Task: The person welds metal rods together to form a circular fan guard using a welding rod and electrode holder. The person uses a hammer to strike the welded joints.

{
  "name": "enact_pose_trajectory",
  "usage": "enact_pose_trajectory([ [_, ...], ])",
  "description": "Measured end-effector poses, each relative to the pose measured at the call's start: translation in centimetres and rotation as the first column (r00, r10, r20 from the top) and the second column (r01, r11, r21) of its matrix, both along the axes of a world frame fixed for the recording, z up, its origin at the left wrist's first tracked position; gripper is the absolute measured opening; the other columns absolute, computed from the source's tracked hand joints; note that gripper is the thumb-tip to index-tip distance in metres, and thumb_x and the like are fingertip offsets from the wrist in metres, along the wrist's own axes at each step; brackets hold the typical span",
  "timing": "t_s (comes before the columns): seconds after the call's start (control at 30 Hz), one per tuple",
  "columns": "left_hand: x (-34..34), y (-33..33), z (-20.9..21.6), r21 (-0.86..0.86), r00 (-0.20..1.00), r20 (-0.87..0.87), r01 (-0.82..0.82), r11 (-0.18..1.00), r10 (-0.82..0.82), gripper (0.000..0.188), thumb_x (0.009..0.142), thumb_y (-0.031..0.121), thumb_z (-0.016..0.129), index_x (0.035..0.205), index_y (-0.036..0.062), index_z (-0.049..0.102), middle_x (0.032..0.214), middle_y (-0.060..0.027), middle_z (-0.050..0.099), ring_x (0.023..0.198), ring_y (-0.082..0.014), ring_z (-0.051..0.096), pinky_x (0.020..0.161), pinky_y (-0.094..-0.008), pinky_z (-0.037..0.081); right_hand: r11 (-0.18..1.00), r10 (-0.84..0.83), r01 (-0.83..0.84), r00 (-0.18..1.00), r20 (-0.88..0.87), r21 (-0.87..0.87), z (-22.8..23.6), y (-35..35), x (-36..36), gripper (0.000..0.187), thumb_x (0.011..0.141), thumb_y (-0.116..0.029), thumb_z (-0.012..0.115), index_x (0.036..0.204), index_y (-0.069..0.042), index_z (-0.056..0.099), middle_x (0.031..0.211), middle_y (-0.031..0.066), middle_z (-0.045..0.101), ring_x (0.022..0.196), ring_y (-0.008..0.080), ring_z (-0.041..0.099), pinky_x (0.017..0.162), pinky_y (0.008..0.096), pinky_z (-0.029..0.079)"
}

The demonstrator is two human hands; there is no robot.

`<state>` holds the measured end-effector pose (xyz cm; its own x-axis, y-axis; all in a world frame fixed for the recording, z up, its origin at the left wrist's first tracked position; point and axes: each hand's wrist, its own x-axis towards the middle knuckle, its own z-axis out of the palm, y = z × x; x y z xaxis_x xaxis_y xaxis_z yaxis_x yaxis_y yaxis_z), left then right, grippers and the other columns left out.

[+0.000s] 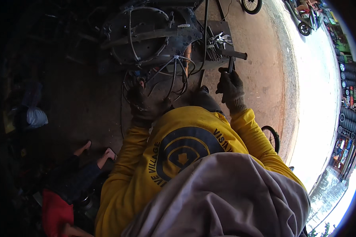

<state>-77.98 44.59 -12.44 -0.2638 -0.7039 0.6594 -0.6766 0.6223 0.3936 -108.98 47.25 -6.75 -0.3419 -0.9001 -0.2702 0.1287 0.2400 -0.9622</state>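
Note:
My right hand (232,87), in a dark knitted work glove, is closed around the handle of a hammer (234,54). Its dark head is up beside the right edge of the metal workbench (221,27). My left hand (140,98), also gloved, is lower and left, in shadow by the bench's front edge. Its fingers look curled next to a frame of bent metal rods (177,59), whose legs spread downward; what they hold is too dark to make out. A large metal ring (130,23) lies on the bench behind.
Locking pliers (220,38) and a bundle of thin metal rods (212,52) lie at the bench's right side. On the left, a person in a red top (57,211) is close by. A wheel (271,139) stands to my right, near a bright road (314,87).

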Motion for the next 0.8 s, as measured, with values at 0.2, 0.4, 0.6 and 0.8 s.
enact_pose_trajectory([
  [0.2, -2.9, 1.4, -2.0, 0.069, 0.978, 0.122, -0.181, 0.981, 0.172, 0.115, 0.074, 0.061, 0.08, 0.151, -0.0062, 0.026, 0.142, -0.0277, 0.046, 0.124, -0.0429, 0.051, 0.103, -0.051, 0.043, 0.978, 0.205, -0.206, 0.967, 0.15, -0.008, -1.8, -0.7, -0.3, 0.024, 0.102, -0.019, 0.056, 0.116, 0.0, 0.06, 0.098, 0.0125, 0.069, 0.085, 0.0194, 0.068, 0.076, 0.0327, 0.056],
  [0.4, -10.1, 2.2, -0.8, 0.082, 0.926, 0.072, -0.376, 0.923, 0.371, 0.114, 0.073, 0.063, 0.079, 0.15, -0.0034, 0.028, 0.133, -0.0241, 0.05, 0.117, -0.0375, 0.052, 0.096, -0.0474, 0.045, 0.797, 0.451, -0.507, 0.861, -0.236, -0.326, -5.4, -5.0, -3.2, 0.03, 0.107, -0.022, 0.048, 0.124, 0.002, 0.056, 0.113, 0.0166, 0.069, 0.111, 0.024, 0.064, 0.098, 0.0361, 0.049],
  [0.6, -15.3, 4.1, 1.1, 0.555, 0.899, -0.055, -0.334, 0.762, 0.434, 0.105, 0.076, 0.049, 0.084, 0.152, 0.002, 0.029, 0.121, -0.018, 0.059, 0.103, -0.0327, 0.059, 0.086, -0.0445, 0.05, 0.812, 0.505, -0.492, 0.862, -0.043, -0.314, -5.2, -6.6, -3.8, 0.025, 0.107, -0.025, 0.05, 0.113, -0.001, 0.055, 0.096, 0.0094, 0.066, 0.089, 0.0187, 0.064, 0.085, 0.0326, 0.052],
  [0.8, -14.1, 3.1, 5.5, 0.061, 0.825, 0.452, -0.409, 0.911, 0.34, 0.097, 0.078, 0.036, 0.084, 0.15, 0.0002, 0.029, 0.125, -0.0203, 0.057, 0.103, -0.0297, 0.06, 0.09, -0.0427, 0.051, 0.821, 0.529, -0.467, 0.839, 0.129, -0.329, -7.6, -8.6, -5.6, 0.026, 0.106, -0.029, 0.053, 0.111, -0.003, 0.053, 0.086, 0.0045, 0.058, 0.075, 0.013, 0.057, 0.072, 0.0304, 0.052],
])
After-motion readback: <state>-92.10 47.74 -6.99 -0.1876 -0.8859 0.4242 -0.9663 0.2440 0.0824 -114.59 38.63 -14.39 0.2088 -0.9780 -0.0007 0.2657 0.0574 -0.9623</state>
